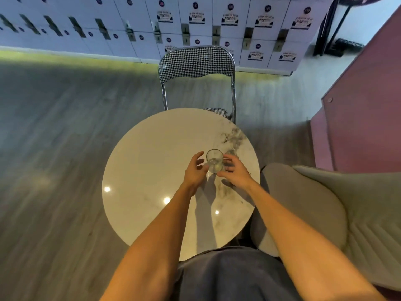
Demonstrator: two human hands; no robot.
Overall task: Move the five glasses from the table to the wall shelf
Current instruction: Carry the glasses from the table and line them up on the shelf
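One clear drinking glass [214, 160] stands upright on the round marble table [156, 161], right of the table's middle. My left hand [196, 170] is just left of the glass with fingers spread, close to its side but not clearly touching. My right hand [235, 170] is just right of the glass, fingers curled near its wall, holding nothing. No other glass shows on the table. The wall shelf is out of sight.
A houndstooth folding chair [196, 61] stands behind the table. A grey upholstered armchair [325, 209] sits at the right. A pink wall or counter [364, 109] rises at the far right. White lockers [152, 22] line the back wall. Grey wooden floor lies to the left.
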